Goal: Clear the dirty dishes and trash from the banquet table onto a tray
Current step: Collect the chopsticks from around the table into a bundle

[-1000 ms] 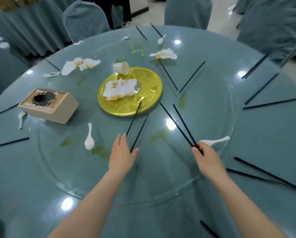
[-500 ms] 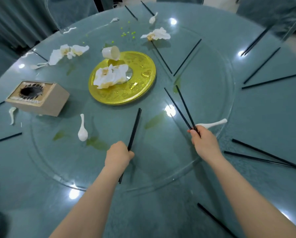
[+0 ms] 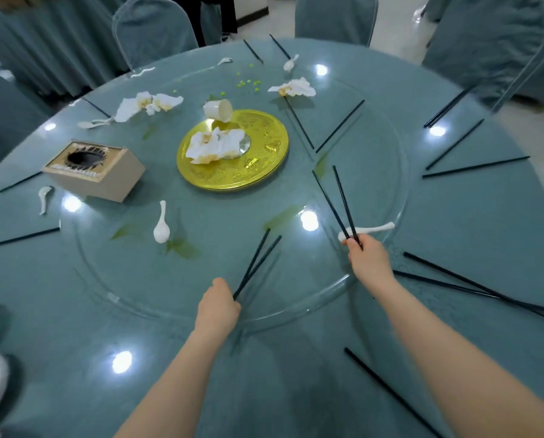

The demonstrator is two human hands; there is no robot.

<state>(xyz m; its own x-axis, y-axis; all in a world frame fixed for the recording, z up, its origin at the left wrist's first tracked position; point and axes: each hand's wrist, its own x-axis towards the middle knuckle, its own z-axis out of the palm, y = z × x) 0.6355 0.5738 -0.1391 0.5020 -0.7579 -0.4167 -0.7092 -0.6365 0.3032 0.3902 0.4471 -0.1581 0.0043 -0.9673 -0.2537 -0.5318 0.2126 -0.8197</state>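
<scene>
Basically both grips hold chopstick pairs near gold plate (image 3: 264, 172): left hand (image 3: 217, 306) holds left pair (image 3: 258, 263), right hand (image 3: 368, 260) holds right pair (image 3: 337, 203); thin, stiff, slippery, pinch by the ends.

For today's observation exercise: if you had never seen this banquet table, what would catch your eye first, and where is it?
The shiny gold plate at the middle of the glass turntable stands out, with a crumpled stained napkin on it and a tipped white cup at its far rim. Nearer, the left hand and right hand each grip a pair of black chopsticks.
</scene>
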